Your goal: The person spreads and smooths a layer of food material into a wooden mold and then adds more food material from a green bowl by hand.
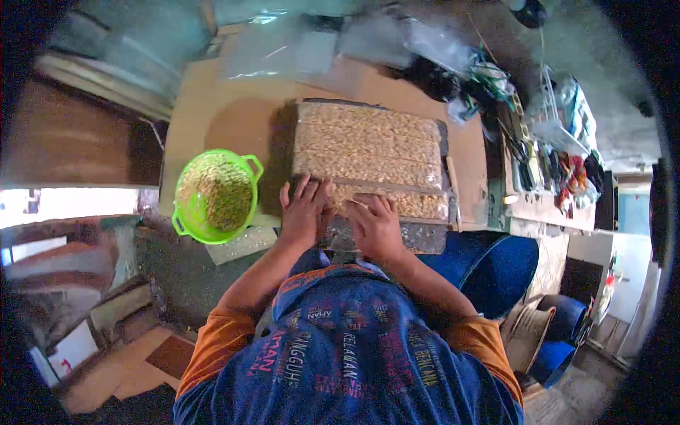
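Note:
Before me lies a row of long flat clear-plastic packs of pale beans or grains (366, 141), side by side on a dark board (385, 236). The nearest pack (425, 205) is set slightly apart from the others. My left hand (307, 215) lies over its left end, fingers spread and touching the plastic. Beside it, my right hand (377, 226) rests on the middle of the same pack with bent fingers. Neither hand visibly grasps anything; the undersides of the fingers are hidden. To the left, a lime-green two-handled plastic basin or colander (254, 186) holds loose pale grains.
Cardboard (191, 117) covers the worktop, with clear plastic sheets (287, 50) at the back. Plastic bags (489, 77) lie back right. A cluttered side shelf (579, 212) stands further right. Below the right edge is a large blue drum (502, 271).

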A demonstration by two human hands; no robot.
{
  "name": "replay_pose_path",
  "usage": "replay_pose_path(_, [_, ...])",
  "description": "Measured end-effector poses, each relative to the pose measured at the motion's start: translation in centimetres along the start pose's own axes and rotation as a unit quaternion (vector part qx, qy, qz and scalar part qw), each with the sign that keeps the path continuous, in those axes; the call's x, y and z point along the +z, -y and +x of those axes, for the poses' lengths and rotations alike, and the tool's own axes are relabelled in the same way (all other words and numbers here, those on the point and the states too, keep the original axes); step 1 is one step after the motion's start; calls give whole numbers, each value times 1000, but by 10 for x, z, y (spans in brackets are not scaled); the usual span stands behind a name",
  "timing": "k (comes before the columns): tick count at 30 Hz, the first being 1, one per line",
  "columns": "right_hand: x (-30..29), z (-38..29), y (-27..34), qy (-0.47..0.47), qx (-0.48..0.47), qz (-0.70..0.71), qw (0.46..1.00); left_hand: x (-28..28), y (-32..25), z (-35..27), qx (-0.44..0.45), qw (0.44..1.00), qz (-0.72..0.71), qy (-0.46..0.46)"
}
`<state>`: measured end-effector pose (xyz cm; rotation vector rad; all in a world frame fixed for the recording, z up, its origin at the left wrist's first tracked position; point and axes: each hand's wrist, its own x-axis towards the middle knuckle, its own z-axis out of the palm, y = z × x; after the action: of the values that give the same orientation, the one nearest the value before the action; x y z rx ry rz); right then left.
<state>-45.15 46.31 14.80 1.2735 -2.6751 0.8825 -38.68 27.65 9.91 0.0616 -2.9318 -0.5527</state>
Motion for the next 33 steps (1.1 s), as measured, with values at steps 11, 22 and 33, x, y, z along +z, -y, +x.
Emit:
replay_pose_path(11, [-56, -117, -122, -117, 317, -78, 938, 4, -51, 34, 2, 999, -10, 51])
replay_pose_path(22, [-38, -106, -132, -72, 215, -170, 959, 27, -79, 49, 62, 997, -23, 42])
replay_pose_path(33, [-61, -92, -133, -143, 270, -50, 951, 45, -91, 48, 89, 992, -87, 36])
